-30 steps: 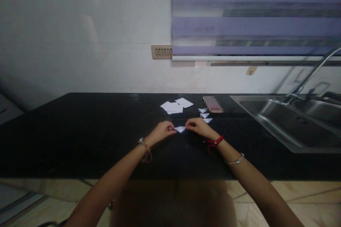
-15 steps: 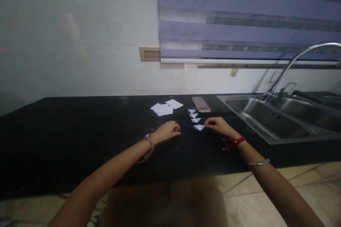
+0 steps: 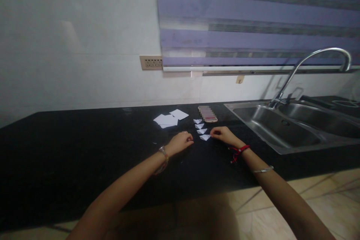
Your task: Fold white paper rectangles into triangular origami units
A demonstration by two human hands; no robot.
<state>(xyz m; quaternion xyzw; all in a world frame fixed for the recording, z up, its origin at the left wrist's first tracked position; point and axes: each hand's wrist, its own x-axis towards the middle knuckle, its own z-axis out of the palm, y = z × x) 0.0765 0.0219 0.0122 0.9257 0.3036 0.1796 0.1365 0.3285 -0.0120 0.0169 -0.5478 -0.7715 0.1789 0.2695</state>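
Observation:
Several small white folded papers lie in a column on the black countertop [image 3: 112, 165]. My right hand [image 3: 225, 135] pinches the right-hand corner of the nearest folded paper [image 3: 205, 137], which rests on the counter. Just left of the column is my left hand [image 3: 181, 141], its fingers curled in and nothing seen in them. Behind my left hand is a loose pile of flat white paper sheets [image 3: 167, 120], some overlapping. A phone [image 3: 208, 114], its screen blurred out, lies just beyond the farthest folded paper.
A steel double-bowl sink [image 3: 270, 127] with a tall curved tap [image 3: 292, 73] is set into the counter on the right. On the tiled back wall are a socket strip [image 3: 152, 62] and a small hook [image 3: 239, 79]. A purple striped blind [image 3: 253, 18] hangs above.
My left hand has come right, closer to the nearest folded paper. My right hand keeps its pinch on that paper's corner. The view has shifted slightly, with more of the tap showing.

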